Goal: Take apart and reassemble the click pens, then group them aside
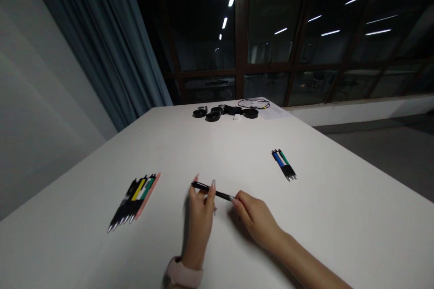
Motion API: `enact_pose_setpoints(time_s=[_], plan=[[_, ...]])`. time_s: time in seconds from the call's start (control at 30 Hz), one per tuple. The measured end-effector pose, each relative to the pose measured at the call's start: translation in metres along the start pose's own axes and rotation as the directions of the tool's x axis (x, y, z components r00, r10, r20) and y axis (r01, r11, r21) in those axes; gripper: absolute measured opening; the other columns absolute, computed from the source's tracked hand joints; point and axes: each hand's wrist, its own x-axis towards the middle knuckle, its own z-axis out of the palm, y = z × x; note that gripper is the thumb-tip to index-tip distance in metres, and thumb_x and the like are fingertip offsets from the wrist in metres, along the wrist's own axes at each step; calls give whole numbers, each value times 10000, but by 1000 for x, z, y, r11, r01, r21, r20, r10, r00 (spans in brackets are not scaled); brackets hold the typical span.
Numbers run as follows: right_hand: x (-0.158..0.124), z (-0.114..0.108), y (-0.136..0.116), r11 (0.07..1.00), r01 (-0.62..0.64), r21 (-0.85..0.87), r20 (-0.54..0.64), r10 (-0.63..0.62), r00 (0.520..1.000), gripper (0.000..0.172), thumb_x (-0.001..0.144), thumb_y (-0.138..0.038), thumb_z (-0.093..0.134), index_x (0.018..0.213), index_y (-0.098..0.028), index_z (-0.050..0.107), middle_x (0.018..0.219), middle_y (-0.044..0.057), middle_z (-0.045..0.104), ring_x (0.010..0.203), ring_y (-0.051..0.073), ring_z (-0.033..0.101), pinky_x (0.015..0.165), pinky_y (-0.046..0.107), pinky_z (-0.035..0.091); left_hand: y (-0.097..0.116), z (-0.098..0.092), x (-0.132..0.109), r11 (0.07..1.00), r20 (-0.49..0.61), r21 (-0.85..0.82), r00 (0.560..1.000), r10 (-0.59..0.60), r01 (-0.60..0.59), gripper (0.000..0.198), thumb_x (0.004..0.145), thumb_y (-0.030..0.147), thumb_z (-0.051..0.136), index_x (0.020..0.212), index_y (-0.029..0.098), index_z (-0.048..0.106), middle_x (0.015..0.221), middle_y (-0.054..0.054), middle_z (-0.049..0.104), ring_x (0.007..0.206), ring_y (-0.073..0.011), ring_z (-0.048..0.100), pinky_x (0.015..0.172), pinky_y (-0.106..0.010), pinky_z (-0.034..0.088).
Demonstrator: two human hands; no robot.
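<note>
Both my hands hold one black pen [223, 195] above the middle of the white table. The fingers of my left hand [201, 201] grip its left end, and a pink band circles that wrist. At the other end, my right hand [254, 214] pinches the pen between thumb and fingers. To the left lies a row of several pens [130, 203] side by side, with black, yellow, white and green barrels and a pink one at the edge. A smaller group of pens [284, 165], blue, white and green with black grips, rests on the right.
Black round objects [213, 116] are clustered at the table's far end. Beside them are a looped black cable [254, 103] and a white paper sheet [274, 113]. A blue curtain [111, 36] hangs at the left, and dark windows stand behind the white table [203, 149].
</note>
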Motion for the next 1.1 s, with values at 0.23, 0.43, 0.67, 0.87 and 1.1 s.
enact_pose_setpoints(time_s=[0.23, 0.43, 0.67, 0.87, 1.1], plan=[[-2, 2, -1, 983, 41, -177, 42, -34, 999, 301, 1019, -362, 297, 869, -215, 513, 829, 60, 678, 720, 206, 637, 626, 269, 369, 3, -6, 6, 996, 7, -13, 996, 92, -92, 616, 765, 566, 660, 1236, 227, 454, 742, 27, 627, 479, -86, 493, 449, -210, 409], [-3, -4, -2, 983, 62, -171, 27, -58, 998, 309, 1021, -358, 302, 859, -216, 523, 818, 55, 682, 708, 191, 634, 619, 258, 369, 8, -7, 5, 989, 29, 108, 994, 102, -104, 562, 772, 606, 630, 1163, 234, 471, 685, 51, 580, 457, -103, 490, 430, -223, 396], [5, -31, 5, 980, 1, -201, -88, -19, 996, 351, 1014, -390, 305, 824, -223, 549, 749, 27, 664, 649, 172, 602, 601, 256, 361, 19, -40, 32, 970, -109, 201, 981, 163, -139, 757, 765, 672, 554, 1336, 196, 411, 802, 1, 638, 486, -120, 498, 490, -272, 449], [9, -98, 63, 897, -383, -220, -454, 253, 854, 421, 977, -451, 334, 970, -197, 670, 810, 74, 713, 727, 227, 647, 609, 288, 384, 29, -97, 51, 677, -120, 717, 929, 350, -162, 452, 789, 584, 465, 924, 197, 654, 893, -75, 656, 669, -212, 588, 693, -365, 498], [-11, -130, 118, 692, -703, -165, -684, 433, 587, 461, 954, -418, 372, 1142, -165, 709, 1045, 138, 710, 916, 284, 658, 619, 313, 406, 24, -128, 51, 238, -41, 970, 929, 369, -52, 507, 894, 460, 349, 1075, 144, 701, 993, -176, 674, 931, -357, 634, 742, -439, 494]])
